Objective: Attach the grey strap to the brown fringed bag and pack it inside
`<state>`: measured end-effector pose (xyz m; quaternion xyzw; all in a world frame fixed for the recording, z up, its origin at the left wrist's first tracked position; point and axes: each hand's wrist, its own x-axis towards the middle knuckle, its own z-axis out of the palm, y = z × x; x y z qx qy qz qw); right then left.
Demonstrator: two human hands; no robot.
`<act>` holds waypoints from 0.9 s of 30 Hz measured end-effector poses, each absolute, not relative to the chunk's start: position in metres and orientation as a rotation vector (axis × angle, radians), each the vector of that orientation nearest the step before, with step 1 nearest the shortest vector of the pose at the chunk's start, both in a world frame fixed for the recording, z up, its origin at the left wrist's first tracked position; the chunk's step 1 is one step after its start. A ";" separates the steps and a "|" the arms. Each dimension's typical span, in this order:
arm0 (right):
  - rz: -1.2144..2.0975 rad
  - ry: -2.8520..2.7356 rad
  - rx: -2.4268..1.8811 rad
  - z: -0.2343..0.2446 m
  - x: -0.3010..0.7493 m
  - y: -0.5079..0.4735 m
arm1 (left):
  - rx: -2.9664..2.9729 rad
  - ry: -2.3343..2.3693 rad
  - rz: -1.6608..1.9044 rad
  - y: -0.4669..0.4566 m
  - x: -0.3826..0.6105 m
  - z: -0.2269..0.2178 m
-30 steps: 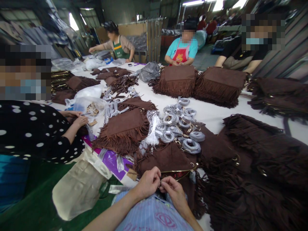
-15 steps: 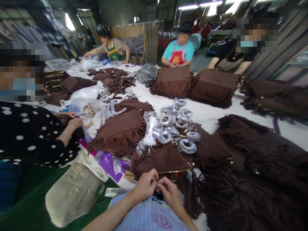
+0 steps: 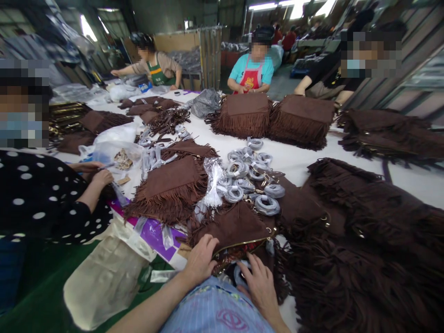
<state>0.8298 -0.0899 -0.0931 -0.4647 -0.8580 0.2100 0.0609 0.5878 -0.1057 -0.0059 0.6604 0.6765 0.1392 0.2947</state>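
Note:
A dark brown fringed bag (image 3: 236, 226) lies in front of me with its gold zipper open toward me, a patterned reddish lining showing inside. My left hand (image 3: 201, 261) grips the bag's near left edge at the opening, fingers on top and thumb below. At the right of the opening, my right hand (image 3: 260, 280) has its fingers stretched forward around a plastic-wrapped coiled strap (image 3: 240, 274), which shows between thumb and fingers. The coil sits just below the opening, over my blue striped apron (image 3: 204, 307). Part of the coil is hidden by the right hand.
More wrapped coiled straps (image 3: 267, 204) lie behind the bag, beside a bundle of white strings (image 3: 214, 185). Brown fringed bags (image 3: 173, 178) are piled around, with a large heap (image 3: 360, 273) at right. A co-worker's hands (image 3: 100, 173) work at left; other people stand across the table.
My hands were pinched together in front of the bag; they have parted. The left moved onto the bag's edge, the right to the coiled strap. The bag's opening now shows wider.

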 end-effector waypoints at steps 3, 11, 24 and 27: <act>0.504 -2.617 -1.598 -0.093 0.829 -0.092 | 1.720 1.885 0.186 -0.111 0.586 -0.011; 1.277 -2.092 -1.673 -0.082 0.852 -0.075 | 1.967 1.761 0.121 -0.110 0.588 -0.007; 1.843 -1.164 -1.568 -0.045 0.793 -0.055 | 1.951 1.746 0.341 -0.111 0.588 0.016; 1.805 -1.080 -1.551 -0.049 0.775 -0.046 | 1.927 1.756 0.362 -0.112 0.587 0.016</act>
